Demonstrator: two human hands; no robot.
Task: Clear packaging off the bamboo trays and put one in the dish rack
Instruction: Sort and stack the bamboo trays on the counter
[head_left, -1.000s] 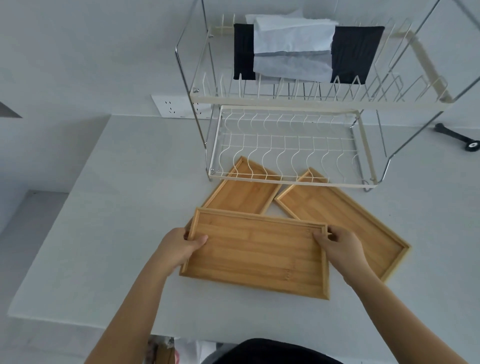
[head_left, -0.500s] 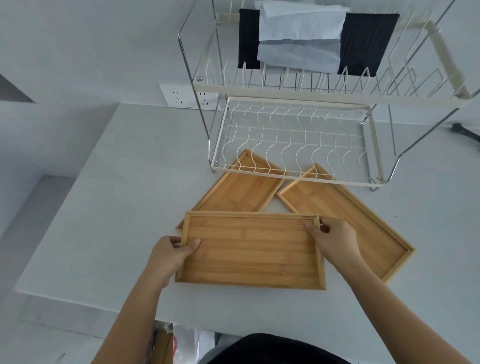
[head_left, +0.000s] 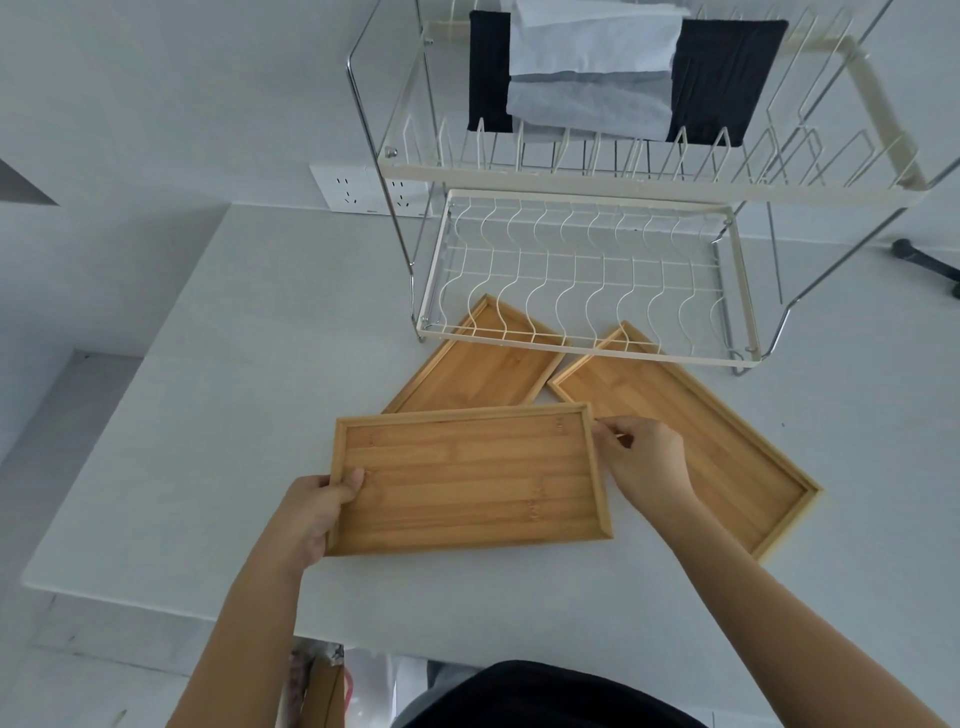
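Observation:
A bamboo tray (head_left: 467, 478) is held level above the white counter, long side toward me. My left hand (head_left: 317, 506) grips its left short edge, thumb on the inside face. My right hand (head_left: 644, 462) pinches its right short edge near the far corner. Two more bamboo trays lie flat behind it: a smaller one (head_left: 478, 371) and a longer one (head_left: 727, 447) angled to the right. Both have far corners under the two-tier wire dish rack (head_left: 571, 343). The rack's lower tier has nothing in it.
The rack's upper tier (head_left: 649, 174) holds a black pad (head_left: 727, 78) and a folded white sheet (head_left: 587, 73). A wall socket (head_left: 358, 189) sits left of the rack. A black object (head_left: 930, 260) lies at far right. Bags (head_left: 332, 686) show below the counter's front edge.
The held tray has come up off the counter and levelled out. My right hand slid from the tray's top face to its right edge. My head moved closer to the rack.

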